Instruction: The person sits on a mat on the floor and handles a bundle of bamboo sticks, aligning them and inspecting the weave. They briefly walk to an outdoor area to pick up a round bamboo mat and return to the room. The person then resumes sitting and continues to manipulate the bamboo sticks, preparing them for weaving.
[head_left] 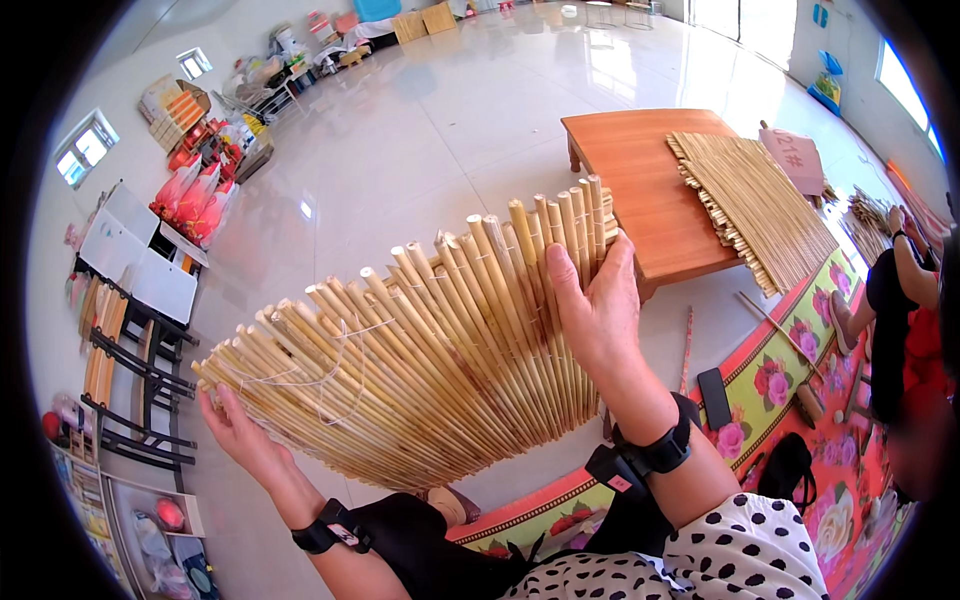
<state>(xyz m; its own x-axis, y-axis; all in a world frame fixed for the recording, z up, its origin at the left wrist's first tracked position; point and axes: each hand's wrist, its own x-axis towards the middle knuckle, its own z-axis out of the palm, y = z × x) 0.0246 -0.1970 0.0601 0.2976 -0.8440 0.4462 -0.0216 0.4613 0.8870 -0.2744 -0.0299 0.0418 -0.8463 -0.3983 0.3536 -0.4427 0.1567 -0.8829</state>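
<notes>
Glossy pale floor tiles (420, 130) reflect daylight across the room. White walls (128, 100) hold two small windows (85, 149) at upper left and a bright window (908, 92) at upper right. A low orange-brown wooden tabletop (635, 180) stands right of centre.

Around the glossy floor (450, 110)
A black phone (714, 398) lies at the edge of a flowered mat (772, 384); red bags (190, 200) sit left, an orange-brown desk (632, 180) right.

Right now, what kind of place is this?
It looks like a big indoor room, maybe a craft workshop: one stick mat is being held up, and a second stick mat lies partly over a low wooden table.
</notes>
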